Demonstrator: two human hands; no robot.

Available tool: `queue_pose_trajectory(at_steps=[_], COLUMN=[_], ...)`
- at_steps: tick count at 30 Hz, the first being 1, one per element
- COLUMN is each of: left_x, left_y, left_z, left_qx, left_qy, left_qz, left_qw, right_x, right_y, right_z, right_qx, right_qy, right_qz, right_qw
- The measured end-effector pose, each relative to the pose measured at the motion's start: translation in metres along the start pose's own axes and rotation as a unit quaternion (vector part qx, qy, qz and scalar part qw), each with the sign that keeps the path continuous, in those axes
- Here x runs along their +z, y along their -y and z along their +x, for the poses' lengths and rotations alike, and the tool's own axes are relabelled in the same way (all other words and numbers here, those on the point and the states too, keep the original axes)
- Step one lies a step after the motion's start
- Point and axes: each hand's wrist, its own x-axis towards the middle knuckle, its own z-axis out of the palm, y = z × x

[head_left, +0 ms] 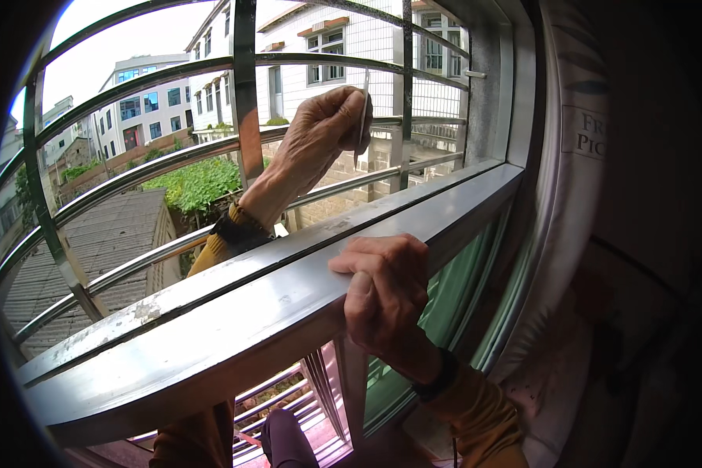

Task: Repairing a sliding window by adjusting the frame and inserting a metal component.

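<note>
Dark capitals [590, 132] stand in two lines on the pale curtain [573, 195]; a thin frame [563, 129] boxes them; their right ends are hidden.

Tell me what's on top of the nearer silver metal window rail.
The bare right hand rests on that rail. The metal directly beneath the hand is hidden.

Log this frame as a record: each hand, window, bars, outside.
left hand: beyond the window rail, on the near side of the bars; closed on a thin pale strip, kind unclear
right hand: fingers bent on the rail's top
window rail: metal
bars: metal grid
curtain: pale, printed, right side
outside: white building, green plants, corrugated roof
</note>
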Motion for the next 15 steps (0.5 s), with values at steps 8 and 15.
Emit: queue_pose_trajectory(at_steps=[8,15], left_x=[-0.005,-0.01], left_y=[0.002,0.001], left_z=[-0.013,-0.005], left_qx=[0.022,0.036], left_qy=[-0.021,0.033], left_qz=[-0.02,0.01], left_qw=[0.999,0.999], right_x=[0.0,0.002], right_y=[-0.002,-0.002], right_z=[-0.002,-0.001], right_qx=[-0.002,-0.004], right_qy=[0.003,0.013], right_qz=[0.0,-0.002], right_qw=[1.0,1.0])
